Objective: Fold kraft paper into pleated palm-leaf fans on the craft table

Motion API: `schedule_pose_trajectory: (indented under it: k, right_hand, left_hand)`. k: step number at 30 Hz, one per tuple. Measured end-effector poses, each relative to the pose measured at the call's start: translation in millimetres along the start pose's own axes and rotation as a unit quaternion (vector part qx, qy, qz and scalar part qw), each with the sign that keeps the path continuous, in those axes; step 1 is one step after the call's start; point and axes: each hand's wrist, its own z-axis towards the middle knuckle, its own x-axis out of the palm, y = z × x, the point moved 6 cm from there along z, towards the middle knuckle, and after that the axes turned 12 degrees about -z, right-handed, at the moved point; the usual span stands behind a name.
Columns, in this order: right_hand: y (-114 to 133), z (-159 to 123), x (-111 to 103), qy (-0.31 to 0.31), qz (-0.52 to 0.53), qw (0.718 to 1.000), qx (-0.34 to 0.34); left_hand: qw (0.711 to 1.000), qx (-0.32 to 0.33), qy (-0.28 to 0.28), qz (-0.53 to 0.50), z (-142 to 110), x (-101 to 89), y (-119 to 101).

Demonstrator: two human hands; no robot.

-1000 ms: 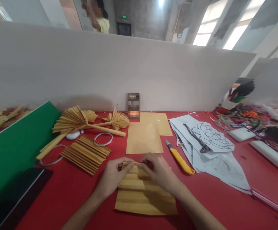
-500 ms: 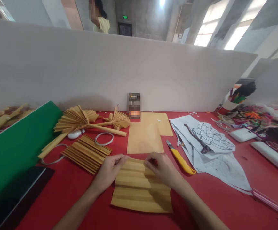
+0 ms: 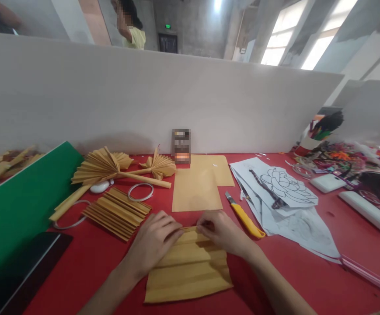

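A sheet of brown kraft paper point(image 3: 190, 273) with several crosswise creases lies on the red table in front of me. My left hand point(image 3: 157, 239) is closed on the far edge of the sheet near its left end, fingers laid over it. At the right end of that edge, my right hand point(image 3: 218, 231) pinches the paper between thumb and fingers. A narrow fold runs along the edge between them; the thumbs are partly hidden. Left of my left hand rests a pleated piece of brown paper point(image 3: 117, 212). Two flat brown sheets point(image 3: 194, 192) lie beyond my hands.
A yellow utility knife point(image 3: 246, 218) with its blade out lies right of my right hand, beside drawings on white paper point(image 3: 288, 188). Pleated paper fans point(image 3: 99, 168) and a wire coil point(image 3: 140, 191) lie at left. A green board point(image 3: 29, 197) and black tablet-like object point(image 3: 35, 267) flank the left.
My left hand has shifted its fingers over the paper's far edge, now covering more of the left corner. The sheet has moved slightly nearer to me and tilted. The right hand keeps its pinch.
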Motion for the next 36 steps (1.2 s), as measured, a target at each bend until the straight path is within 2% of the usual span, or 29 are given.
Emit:
schedule_pose_trajectory:
  k: [3, 5, 7, 11, 16, 20, 26, 30, 33, 36]
  right_hand:
    - [-4, 3, -1, -0.01, 0.08, 0.996, 0.022]
    - [-15, 7, -2, -0.034, 0.129, 0.989, 0.06]
    - [-27, 9, -2, -0.057, 0.151, 0.982, 0.096]
    - [-32, 11, 3, -0.08, 0.21, 0.968, 0.11]
    - [-6, 9, 15, -0.05, 0.268, 0.959, 0.076]
    - [3, 7, 21, -0.025, 0.296, 0.952, 0.073]
    - [0, 7, 27, 0.003, 0.364, 0.928, 0.082]
    - [-6, 8, 27, -0.024, 0.319, 0.942, 0.105]
    - [-5, 9, 26, -0.035, 0.294, 0.95, 0.098]
    - [-4, 9, 26, -0.029, 0.284, 0.954, 0.087]
  left_hand:
    - [0.99, -0.09, 0.038, -0.101, 0, 1.3, 4]
    - [0.967, -0.158, 0.051, -0.191, -2, 0.9, 10]
    - [0.945, -0.195, 0.06, -0.257, -3, 1.4, 13]
    - [0.913, -0.206, 0.102, -0.336, -6, 11.2, 13]
    - [0.866, -0.237, 0.12, -0.424, -12, 28.5, 6]
    - [0.854, -0.242, 0.118, -0.445, -13, 34.0, 6]
    - [0.835, -0.235, 0.115, -0.483, -13, 35.7, 12]
    - [0.828, -0.238, 0.108, -0.497, -12, 34.2, 8]
    - [0.82, -0.248, 0.108, -0.505, -12, 33.7, 4]
    - [0.824, -0.256, 0.101, -0.495, -12, 33.5, 5]
